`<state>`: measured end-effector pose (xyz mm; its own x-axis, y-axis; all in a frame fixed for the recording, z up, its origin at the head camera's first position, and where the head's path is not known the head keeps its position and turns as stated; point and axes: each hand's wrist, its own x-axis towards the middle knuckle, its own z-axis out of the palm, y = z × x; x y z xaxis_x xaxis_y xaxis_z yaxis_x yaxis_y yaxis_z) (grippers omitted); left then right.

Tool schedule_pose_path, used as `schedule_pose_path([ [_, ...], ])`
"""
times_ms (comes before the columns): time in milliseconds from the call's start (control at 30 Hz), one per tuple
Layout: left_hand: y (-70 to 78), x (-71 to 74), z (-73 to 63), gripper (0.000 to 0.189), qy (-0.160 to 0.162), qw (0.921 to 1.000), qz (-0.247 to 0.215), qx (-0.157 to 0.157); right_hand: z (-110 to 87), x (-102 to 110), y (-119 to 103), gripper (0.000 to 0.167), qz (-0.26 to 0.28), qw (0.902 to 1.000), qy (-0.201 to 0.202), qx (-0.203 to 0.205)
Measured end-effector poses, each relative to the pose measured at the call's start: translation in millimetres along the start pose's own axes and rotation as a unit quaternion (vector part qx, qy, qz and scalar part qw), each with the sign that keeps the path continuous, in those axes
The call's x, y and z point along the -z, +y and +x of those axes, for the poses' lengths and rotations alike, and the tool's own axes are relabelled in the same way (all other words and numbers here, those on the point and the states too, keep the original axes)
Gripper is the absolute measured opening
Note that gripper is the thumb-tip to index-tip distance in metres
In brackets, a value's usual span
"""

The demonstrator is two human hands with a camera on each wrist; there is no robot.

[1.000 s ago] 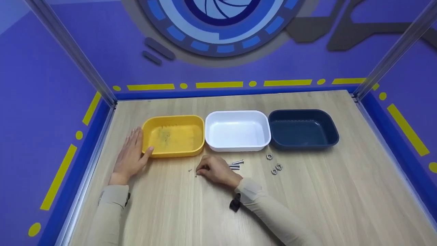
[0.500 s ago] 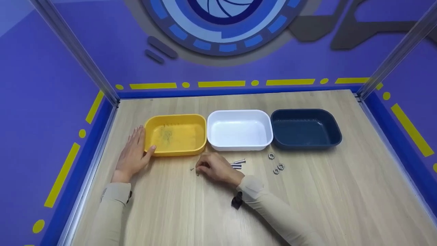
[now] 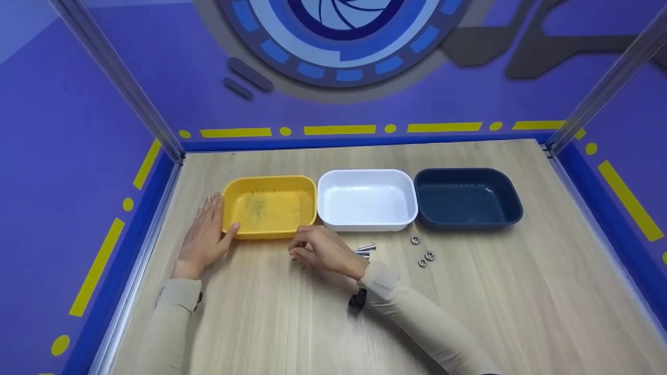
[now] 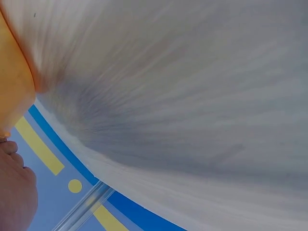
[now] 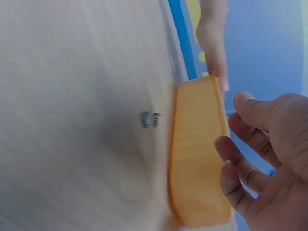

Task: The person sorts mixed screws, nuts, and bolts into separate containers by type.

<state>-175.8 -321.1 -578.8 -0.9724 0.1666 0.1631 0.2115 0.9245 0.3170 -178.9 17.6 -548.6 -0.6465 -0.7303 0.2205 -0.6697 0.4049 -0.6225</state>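
My left hand (image 3: 203, 237) rests with straight fingers along the left side of the yellow tray (image 3: 284, 211), its thumb at the front rim. In front of that tray's right corner is my right hand (image 3: 325, 250), fingers bent and thumb and forefinger together. The right wrist view shows a sliver of a small screw (image 5: 232, 113) pinched between those tips; most of it is hidden. Two more small screws, one left (image 5: 145, 119) and one right (image 5: 156, 119), lie on the table below the hand. Bigger bolts (image 3: 367, 248) lie behind the right hand, partly covered by it.
A white tray (image 3: 367, 226) and a dark blue tray (image 3: 469, 225) continue the row to the right. Three hex nuts, the nearest to the trays (image 3: 415, 239) among them, lie before the gap between these two. Purple panels (image 3: 333, 114) wall the table at back and sides.
My right hand has lifted a little and shifted toward the yellow tray, away from the small screws on the table. The left hand stays at the tray. The head view has shifted slightly.
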Motion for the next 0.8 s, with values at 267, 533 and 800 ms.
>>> schedule_pose_path([
  [267,0.8,1.7,0.5,0.086,-0.011,0.9998,0.011,0.008,18.7,12,-10,0.014,-0.007,0.9999,0.008,-0.002],
  [533,-0.4,2.0,0.5,0.087,-0.018,0.9996,0.017,0.012,38.3,19,-15,0.015,-0.007,0.9995,0.015,-0.028],
  [800,-0.7,1.5,-1.3,0.087,-0.014,0.9998,0.012,0.007,50.7,21,-12,0.014,-0.007,0.9990,0.026,-0.037],
])
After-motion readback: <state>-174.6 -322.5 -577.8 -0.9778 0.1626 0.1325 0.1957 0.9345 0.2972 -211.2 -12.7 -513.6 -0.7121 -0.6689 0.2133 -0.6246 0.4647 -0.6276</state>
